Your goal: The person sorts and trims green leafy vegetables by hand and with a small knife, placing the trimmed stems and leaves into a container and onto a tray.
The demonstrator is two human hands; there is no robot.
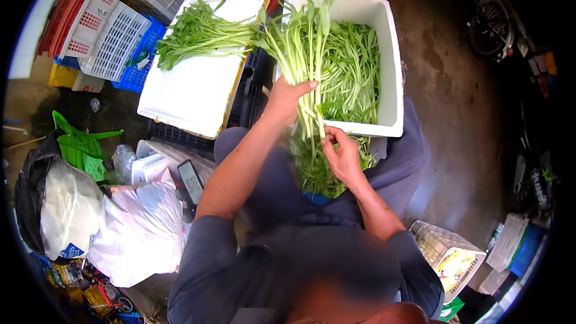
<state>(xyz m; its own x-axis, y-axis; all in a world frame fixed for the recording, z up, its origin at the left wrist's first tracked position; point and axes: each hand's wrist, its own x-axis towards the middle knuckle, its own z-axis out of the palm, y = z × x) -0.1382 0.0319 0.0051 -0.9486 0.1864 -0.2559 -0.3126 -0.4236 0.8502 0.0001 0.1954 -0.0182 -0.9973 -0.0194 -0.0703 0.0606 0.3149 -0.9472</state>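
Observation:
My left hand [287, 99] is wrapped round a bunch of long green leafy stems [300, 54], held over the near left part of a white foam box [393, 72]. More greens [354, 72] fill that box. At the lower cut ends of the bunch, my right hand [342, 155] pinches a stem between thumb and fingers. Another bunch of greens [204, 33] lies across the top of a white foam lid [192, 93] to the left. Below my hands, between my legs, is a pile of loose greens [318, 171].
Plastic crates [117, 39] are stacked at the upper left. A green plastic chair [81, 147], white bags [141, 228] and a phone [190, 181] are at the left. A beige basket [447, 252] stands at the lower right, and a bicycle [492, 27] at the upper right.

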